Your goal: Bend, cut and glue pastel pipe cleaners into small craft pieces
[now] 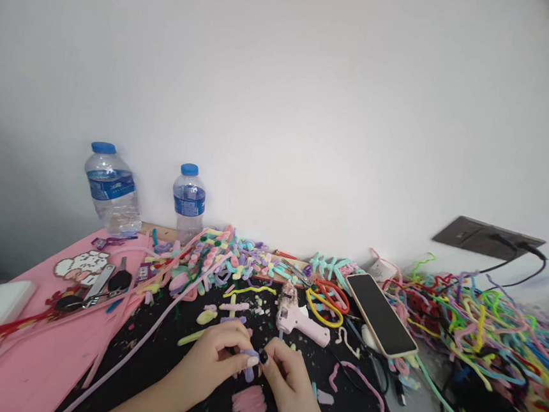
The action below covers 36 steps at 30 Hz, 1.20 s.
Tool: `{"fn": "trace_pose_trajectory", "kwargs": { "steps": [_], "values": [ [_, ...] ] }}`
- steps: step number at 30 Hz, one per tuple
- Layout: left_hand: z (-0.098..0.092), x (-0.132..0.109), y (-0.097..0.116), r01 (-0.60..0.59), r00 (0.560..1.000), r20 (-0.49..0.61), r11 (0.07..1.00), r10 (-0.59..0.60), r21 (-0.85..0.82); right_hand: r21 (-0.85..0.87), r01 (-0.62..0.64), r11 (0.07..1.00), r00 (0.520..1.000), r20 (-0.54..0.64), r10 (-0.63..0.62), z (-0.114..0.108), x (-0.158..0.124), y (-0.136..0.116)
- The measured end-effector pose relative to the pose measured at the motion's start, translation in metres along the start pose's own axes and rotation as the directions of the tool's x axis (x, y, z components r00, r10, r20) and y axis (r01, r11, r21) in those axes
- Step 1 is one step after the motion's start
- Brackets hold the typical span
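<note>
My left hand (225,355) pinches a short purple pipe cleaner piece (249,374) between thumb and fingertips, above the black mat. Close against it, my right hand (285,380) has its thumb and index finger pressed together at the same piece's right end; the fingers partly hide the contact. A pink pipe cleaner piece (248,409) lies just below the hands. Beyond them rests a pale pink glue gun (300,320) on its side. Left of the glue gun, a yellow-and-purple pipe cleaner cross (233,307) lies near a pale yellow oval piece (206,317).
Two water bottles (189,202) stand by the wall. A phone (381,315) lies at right, before a tangled heap of coloured pipe cleaners (480,326). Red- and yellow-handled scissors (328,300) sit behind the glue gun. Keys (121,278) lie on the pink board (49,366) at left.
</note>
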<state>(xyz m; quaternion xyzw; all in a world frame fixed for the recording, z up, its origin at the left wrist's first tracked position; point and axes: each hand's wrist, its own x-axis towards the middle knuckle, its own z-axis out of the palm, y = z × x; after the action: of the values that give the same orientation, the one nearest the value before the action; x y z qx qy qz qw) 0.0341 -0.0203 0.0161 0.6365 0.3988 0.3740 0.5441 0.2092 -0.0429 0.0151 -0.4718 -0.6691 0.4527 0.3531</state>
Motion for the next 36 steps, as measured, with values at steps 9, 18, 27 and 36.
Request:
{"fn": "trace_pose_trajectory", "kwargs": {
  "steps": [9, 18, 27, 36],
  "values": [
    [0.004, -0.002, -0.001, 0.163, 0.986, -0.022, 0.976, -0.168, -0.146, -0.085, 0.000, 0.996, 1.000, 0.006, 0.000, -0.001, 0.002, 0.002],
    [0.003, 0.001, -0.007, 0.177, 0.977, -0.077, 0.953, -0.201, -0.244, -0.121, 0.003, 0.993, 1.000, -0.008, -0.004, -0.004, 0.000, 0.000],
    [0.001, 0.001, -0.003, 0.153, 0.979, -0.114, 0.975, -0.172, -0.160, -0.159, 0.007, 0.987, 0.998, 0.056, 0.002, -0.005, -0.001, -0.004],
    [0.005, -0.002, -0.004, 0.223, 0.971, 0.099, 0.973, -0.216, -0.059, -0.282, 0.086, 0.956, 0.996, 0.034, -0.080, -0.008, -0.002, -0.006]
  ]
}}
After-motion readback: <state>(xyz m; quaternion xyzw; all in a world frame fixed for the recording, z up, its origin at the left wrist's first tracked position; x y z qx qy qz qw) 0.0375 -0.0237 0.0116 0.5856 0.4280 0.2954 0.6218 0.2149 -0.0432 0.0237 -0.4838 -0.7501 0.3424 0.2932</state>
